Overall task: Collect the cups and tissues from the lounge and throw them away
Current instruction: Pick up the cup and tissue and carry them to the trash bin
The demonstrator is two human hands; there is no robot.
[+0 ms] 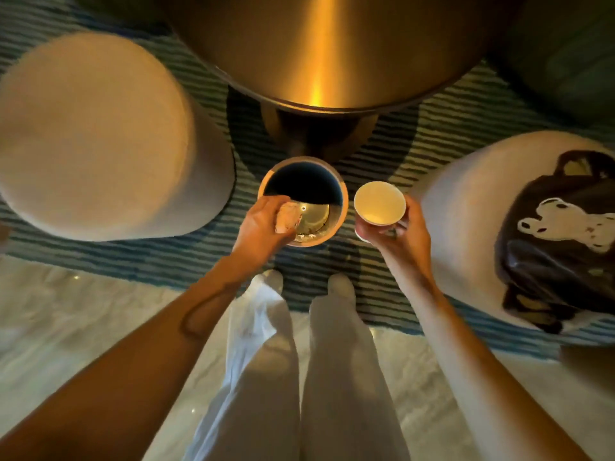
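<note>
**Tissue and cup held over the lounge bin**

Two bare forearms reach forward from the bottom of the view, above white trousers and pale shoes standing at the edge of a blue striped rug [186,261]. At the end of the left arm, the left hand [263,227] has its fingers curled round a crumpled tissue [289,218], held directly over the near rim of a small round bin [342,197]. That bin stands on the rug, its mouth open, with a shiny base and some small scraps visible inside. Just to the right of it, the right hand [396,237] grips a white paper cup [379,202] from below, fingers wrapped about its lower wall; the cup is upright and looks empty. Some dark print shows low on the cup between the fingers, too small to read.

Beyond the bin rises a round brass-coloured table [316,51]. A pale round stool [96,138] sits left; another stool on the right carries a dark bag [549,247] bearing a white bear figure, with no legible writing.
</note>
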